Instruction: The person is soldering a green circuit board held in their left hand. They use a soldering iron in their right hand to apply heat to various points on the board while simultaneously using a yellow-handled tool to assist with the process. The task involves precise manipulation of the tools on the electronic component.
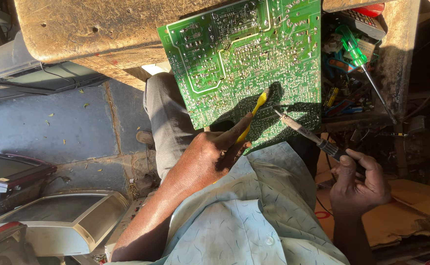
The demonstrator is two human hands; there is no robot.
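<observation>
A large green circuit board (234,59), solder side up, leans from a worn wooden bench onto my lap. My left hand (207,157) grips a thin yellow tool (255,110) whose tip touches the board's lower middle. My right hand (359,184) holds a soldering iron (305,132) by its dark handle; its metal tip points at the board just right of the yellow tool. Both tools cast shadows on the board.
A scratched wooden bench top (87,29) spans the top. To the right, a cluttered tray holds a green-handled screwdriver (354,51), a remote control (367,22) and small parts. Old television casings (63,216) lie on the concrete floor at left. Cardboard (401,216) lies at lower right.
</observation>
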